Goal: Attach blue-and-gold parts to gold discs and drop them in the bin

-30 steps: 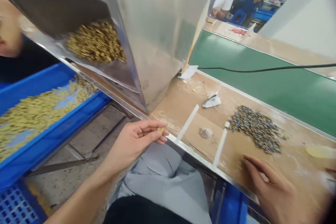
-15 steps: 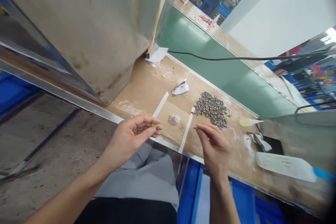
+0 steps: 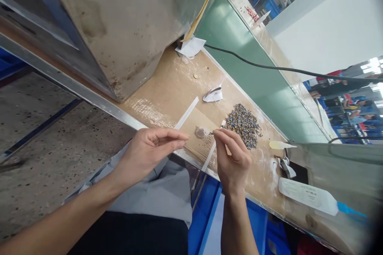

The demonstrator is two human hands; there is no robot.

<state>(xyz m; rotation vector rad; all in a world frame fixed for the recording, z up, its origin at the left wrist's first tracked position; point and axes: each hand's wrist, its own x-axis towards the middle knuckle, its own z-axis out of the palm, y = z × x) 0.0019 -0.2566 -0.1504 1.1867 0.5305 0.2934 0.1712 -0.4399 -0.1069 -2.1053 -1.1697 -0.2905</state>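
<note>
My left hand (image 3: 149,151) hovers over the front edge of the bench (image 3: 155,87), fingertips pressed together; what they hold, if anything, is too small to make out. Opposite it, my right hand (image 3: 231,155) pinches a small dark piece (image 3: 212,133) by its tip. That piece is beside a small clear round dish (image 3: 201,132) on a cardboard sheet (image 3: 200,119). Behind my right hand lies a pile of small blue and gold pieces (image 3: 243,123). White tape strips (image 3: 187,112) border the cardboard.
A large metal box (image 3: 119,20) stands at the left. White folded paper (image 3: 213,95) lies behind the dish. At the right are a yellowish nozzle bottle (image 3: 278,144) and a white bottle (image 3: 308,196). A black cable (image 3: 251,63) crosses the green partition (image 3: 239,36). People sit in the background.
My right hand has moved left, bringing its small piece near the dish. The yellow bit seen at my left fingertips no longer shows. The whole view has tilted and shifted.
</note>
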